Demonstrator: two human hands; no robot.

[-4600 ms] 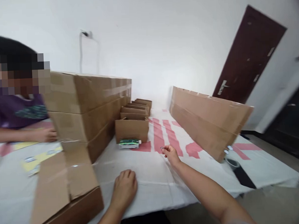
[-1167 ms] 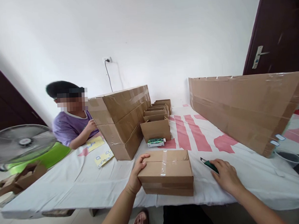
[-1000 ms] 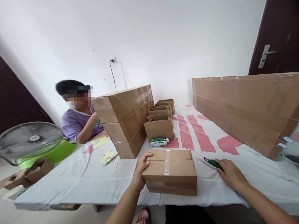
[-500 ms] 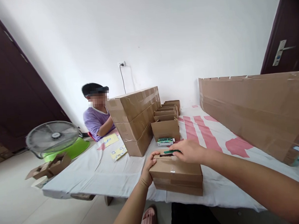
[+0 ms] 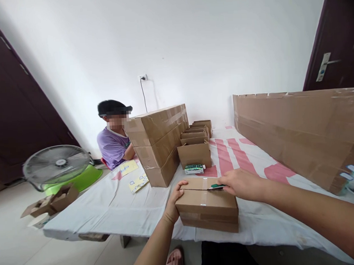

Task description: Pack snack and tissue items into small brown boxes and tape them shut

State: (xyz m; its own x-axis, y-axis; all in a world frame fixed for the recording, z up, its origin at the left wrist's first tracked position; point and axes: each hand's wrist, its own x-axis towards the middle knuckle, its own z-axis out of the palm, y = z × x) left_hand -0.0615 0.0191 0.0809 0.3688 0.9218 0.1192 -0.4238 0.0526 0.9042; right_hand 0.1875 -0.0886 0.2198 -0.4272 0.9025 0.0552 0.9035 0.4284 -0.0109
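Note:
A closed cardboard box (image 5: 208,209) sits at the near edge of the table. My left hand (image 5: 177,199) grips its left side, with the fingers over the top edge. In my right hand (image 5: 233,184) is a green-handled utility knife (image 5: 217,187), its blade lying at the seam across the box top, right of the clear tape. The fingers are closed round the handle. Just behind the box lies a small green and white pack (image 5: 195,169), in front of a row of open cardboard boxes (image 5: 195,155).
Stacked sealed cartons (image 5: 156,149) stand to the left, and a long cardboard panel (image 5: 297,135) to the right. Yellow drawn-on cards (image 5: 138,183) lie on the white cloth (image 5: 110,213). Beyond the stack sits a person in purple (image 5: 111,147). A fan (image 5: 61,163) stands on the floor.
My right hand has drawn the utility knife to the right along the seam of the box top. My left hand stays on the box. The view has shifted slightly.

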